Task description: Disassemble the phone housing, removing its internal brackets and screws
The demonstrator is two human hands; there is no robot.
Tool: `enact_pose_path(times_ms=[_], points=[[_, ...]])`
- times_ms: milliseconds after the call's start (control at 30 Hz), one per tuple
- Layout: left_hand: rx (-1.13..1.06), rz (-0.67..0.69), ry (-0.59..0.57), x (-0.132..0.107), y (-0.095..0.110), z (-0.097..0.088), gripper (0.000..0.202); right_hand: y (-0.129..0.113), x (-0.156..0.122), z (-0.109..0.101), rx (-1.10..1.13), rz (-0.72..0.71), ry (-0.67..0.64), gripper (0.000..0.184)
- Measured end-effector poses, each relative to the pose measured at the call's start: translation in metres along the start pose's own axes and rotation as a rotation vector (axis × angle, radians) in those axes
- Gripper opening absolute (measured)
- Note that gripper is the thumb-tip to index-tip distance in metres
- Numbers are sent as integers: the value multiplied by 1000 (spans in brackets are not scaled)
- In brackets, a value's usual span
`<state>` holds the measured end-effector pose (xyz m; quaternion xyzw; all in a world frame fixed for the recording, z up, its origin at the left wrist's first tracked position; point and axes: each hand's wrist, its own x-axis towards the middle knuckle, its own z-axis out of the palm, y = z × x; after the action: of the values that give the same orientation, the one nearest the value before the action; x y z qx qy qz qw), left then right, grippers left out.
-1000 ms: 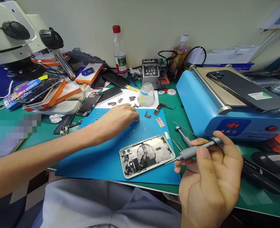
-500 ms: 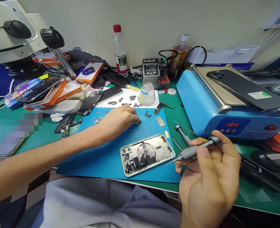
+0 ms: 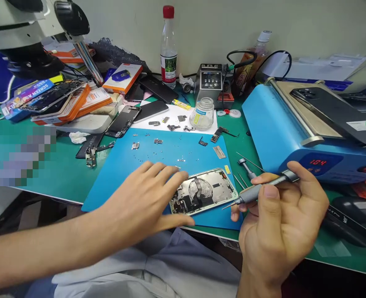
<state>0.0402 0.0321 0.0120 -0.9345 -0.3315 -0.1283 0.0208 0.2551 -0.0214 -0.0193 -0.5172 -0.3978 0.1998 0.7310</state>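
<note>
My left hand [image 3: 151, 194] reaches over the left end of an opened phone housing [image 3: 215, 190], fingers apart and thumb along its near edge. It hides that end, so I cannot tell whether it touches the frame. The housing lies tilted on a blue mat [image 3: 114, 182], its inside facing up. In my right hand [image 3: 278, 223] is a slim grey precision screwdriver [image 3: 252, 193], its tip pointing left, just off the housing's right corner. Tiny screws and small metal parts [image 3: 181, 160] lie scattered on the mat behind the housing.
At the right stands a blue heating plate [image 3: 278, 132] with a dark phone [image 3: 334, 111] on top. Tweezers [image 3: 240, 180] and a second screwdriver [image 3: 247, 167] lie beside the mat. A glass jar [image 3: 203, 114], phone screens and a microscope [image 3: 34, 37] are farther back.
My left hand has come back from the small parts on the mat to the phone housing, and its fingers have spread. My right hand still holds the screwdriver; the view has shifted slightly.
</note>
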Motion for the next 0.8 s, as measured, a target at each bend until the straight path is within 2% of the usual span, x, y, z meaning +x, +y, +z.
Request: enact_pose_path(times_ms=[100,200,400,533,800], points=[[-85,-44,14,-21,13,9,59,-1,-10,6,-55,-102,-128,47],[-209,-65,80,-27,9,19,46,0,-18,13,-108,-127,-249,49],[-357,-18,193,-32,-1,27,17,7,-23,27,-201,-267,-306,56],[-462,7,211,-37,-4,31,22,10,-24,30,-223,-285,-343,61],[-474,-9,259,-41,-4,34,23,14,-23,32,-231,-295,-407,65]])
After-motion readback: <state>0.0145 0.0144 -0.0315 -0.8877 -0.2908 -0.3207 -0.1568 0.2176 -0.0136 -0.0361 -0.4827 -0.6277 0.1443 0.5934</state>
